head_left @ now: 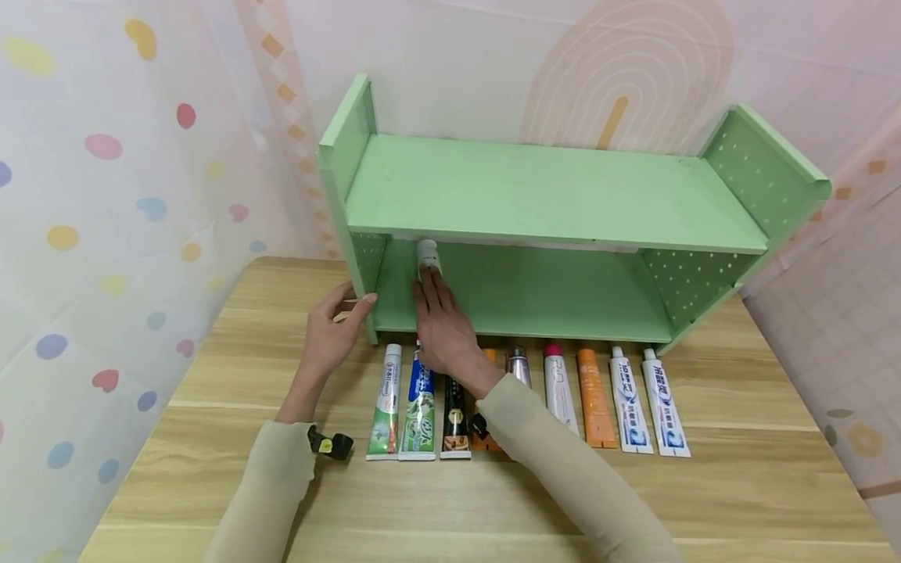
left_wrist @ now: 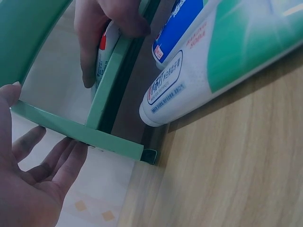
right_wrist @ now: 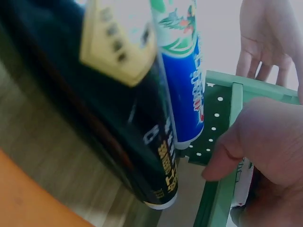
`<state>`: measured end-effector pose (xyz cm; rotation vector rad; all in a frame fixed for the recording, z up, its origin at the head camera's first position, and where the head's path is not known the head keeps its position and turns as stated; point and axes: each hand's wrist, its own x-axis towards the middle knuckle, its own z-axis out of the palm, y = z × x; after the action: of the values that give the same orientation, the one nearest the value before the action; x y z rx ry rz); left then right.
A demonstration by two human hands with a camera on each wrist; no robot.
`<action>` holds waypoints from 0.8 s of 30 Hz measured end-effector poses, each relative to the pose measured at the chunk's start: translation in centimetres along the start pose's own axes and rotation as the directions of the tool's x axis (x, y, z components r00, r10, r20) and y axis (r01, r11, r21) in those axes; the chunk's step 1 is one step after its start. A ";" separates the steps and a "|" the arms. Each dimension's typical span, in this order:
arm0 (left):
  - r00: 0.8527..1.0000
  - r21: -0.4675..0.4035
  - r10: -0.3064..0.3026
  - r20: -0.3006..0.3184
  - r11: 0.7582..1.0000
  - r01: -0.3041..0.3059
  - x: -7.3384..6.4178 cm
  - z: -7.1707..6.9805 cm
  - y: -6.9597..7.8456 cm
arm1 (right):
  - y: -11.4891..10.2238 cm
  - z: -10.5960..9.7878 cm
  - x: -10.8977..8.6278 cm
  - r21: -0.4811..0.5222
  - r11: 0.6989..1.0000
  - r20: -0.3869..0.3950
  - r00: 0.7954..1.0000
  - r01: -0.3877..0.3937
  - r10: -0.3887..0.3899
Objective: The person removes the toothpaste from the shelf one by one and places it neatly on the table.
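Note:
A green two-tier shelf (head_left: pixel 535 289) stands on the table. My left hand (head_left: pixel 338 324) holds its left side panel, thumb at the front edge and fingers on the outer side, as the left wrist view also shows. My right hand (head_left: pixel 446 332) reaches into the lower compartment near that panel. Its straight fingers lie over a white tube (head_left: pixel 428 253), whose far end points to the back; the rest is largely hidden under the hand. In the right wrist view, the thumb (right_wrist: pixel 220 163) stands apart from the white tube (right_wrist: pixel 243 182).
A row of toothpaste tubes lies before the shelf: a green-and-white one (head_left: pixel 385 407), a blue-and-green one (head_left: pixel 421 414), a black one (head_left: pixel 455 418), an orange one (head_left: pixel 597 403), a pink-capped one (head_left: pixel 559 387) and others. My right forearm passes over some. A patterned cloth (head_left: pixel 141 156) hangs behind.

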<state>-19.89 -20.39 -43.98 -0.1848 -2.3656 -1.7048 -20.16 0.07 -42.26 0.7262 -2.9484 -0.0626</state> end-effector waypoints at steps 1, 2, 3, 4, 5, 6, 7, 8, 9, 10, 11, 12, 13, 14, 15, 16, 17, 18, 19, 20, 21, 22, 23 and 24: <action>1.000 0.001 0.001 -0.003 1.000 -0.001 0.0 0.0 0.0 | -0.1 0.1 0.0 -0.002 1.000 -0.006 1.000 0.000 0.000; 1.000 0.000 0.002 -0.006 1.000 -0.002 0.0 -0.1 0.0 | -0.1 0.1 0.0 -0.001 1.000 -0.007 1.000 0.000 0.000; 1.000 0.000 0.002 -0.008 1.000 -0.002 -0.1 -0.1 0.0 | -0.2 0.2 0.0 0.005 1.000 -0.009 1.000 0.000 0.000; 1.000 -0.001 0.002 -0.008 1.000 -0.002 -0.1 -0.1 -0.1 | -0.2 0.2 0.0 0.013 1.000 -0.012 1.000 -0.001 0.001; 1.000 -0.001 0.001 -0.005 1.000 -0.001 -0.1 -0.1 -0.1 | -0.2 0.2 0.0 0.022 1.000 -0.016 1.000 -0.003 0.003; 1.000 -0.002 0.001 -0.004 1.000 -0.001 -0.1 -0.1 -0.1 | -0.2 0.2 -0.1 0.034 0.999 -0.021 1.000 -0.004 0.004; 1.000 -0.003 0.000 -0.002 1.000 0.000 -0.1 -0.1 0.0 | -0.3 0.2 -0.1 0.043 0.999 -0.026 1.000 -0.004 0.005; 1.000 -0.003 0.000 0.001 1.000 0.000 -0.1 -0.1 0.0 | -0.3 0.1 -0.1 0.054 0.999 -0.030 1.000 -0.006 0.008; 1.000 -0.001 0.001 0.002 1.000 -0.001 -0.1 -0.1 0.0 | -0.3 0.1 -0.2 0.058 0.998 -0.037 0.999 -0.006 0.008; 1.000 0.001 0.000 0.004 1.000 0.000 -0.1 -0.1 0.1 | -0.3 0.1 -0.2 0.057 0.998 -0.043 0.999 -0.005 0.007; 1.000 0.004 0.002 0.005 1.000 -0.002 0.0 -0.1 0.1 | -0.3 0.1 -0.3 0.052 0.999 -0.049 0.999 -0.003 0.006; 1.000 0.006 0.002 0.004 1.000 -0.002 0.0 0.0 0.2 | -0.3 0.1 -0.4 0.044 0.999 -0.054 0.999 0.000 0.002; 1.000 0.008 0.002 0.004 1.000 -0.002 -0.1 0.0 0.2 | -0.3 0.1 -0.5 0.033 0.999 -0.059 0.998 0.003 -0.001; 1.000 0.011 0.003 0.004 1.000 -0.003 -0.1 0.0 0.2 | -0.3 0.1 -0.6 0.023 1.000 -0.064 0.998 0.005 -0.004; 1.000 0.012 0.004 0.004 1.000 -0.004 -0.1 0.0 0.2 | -0.3 0.2 -0.7 0.008 1.000 -0.070 0.997 0.009 -0.008; 1.000 0.013 0.003 0.004 1.000 -0.003 -0.1 0.0 0.2 | -0.3 0.2 -0.8 -0.002 1.000 -0.076 0.997 0.010 -0.011; 1.000 0.015 0.004 0.004 1.000 -0.004 0.0 0.0 0.2 | -0.3 0.3 -0.9 -0.015 1.000 -0.085 0.996 0.013 -0.014; 1.000 0.015 0.003 0.005 1.000 -0.003 0.0 0.0 0.2 | -0.3 0.3 -1.1 -0.023 1.000 -0.092 0.996 0.015 -0.017; 1.000 0.015 0.003 0.004 1.000 -0.003 0.0 0.0 0.2 | -0.3 0.4 -1.2 -0.028 0.999 -0.098 0.995 0.018 -0.021; 1.000 0.014 0.004 0.004 1.000 -0.004 0.0 0.0 0.2 | -0.2 0.4 -1.3 -0.028 0.999 -0.104 0.994 0.021 -0.024; 1.000 0.013 0.003 0.004 1.000 -0.003 0.0 0.0 0.2 | -0.2 0.5 -1.5 -0.033 0.999 -0.113 0.993 0.025 -0.028; 1.000 0.014 0.002 0.003 1.000 -0.002 0.0 0.0 0.2 | -0.2 0.6 -1.6 -0.034 0.999 -0.121 0.992 0.028 -0.032; 1.000 0.014 0.002 0.003 1.000 -0.002 0.0 0.0 0.2 | -0.2 0.6 -1.7 -0.042 0.999 -0.132 0.991 0.031 -0.037; 1.000 0.014 0.002 0.002 1.000 -0.002 0.0 0.0 0.2 | -0.2 0.7 -1.9 -0.045 0.998 -0.141 0.989 0.034 -0.040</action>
<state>-19.83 -20.35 -43.83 -0.1863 -2.3777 -1.6877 -18.50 0.82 -43.11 0.7476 -2.7906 -0.0731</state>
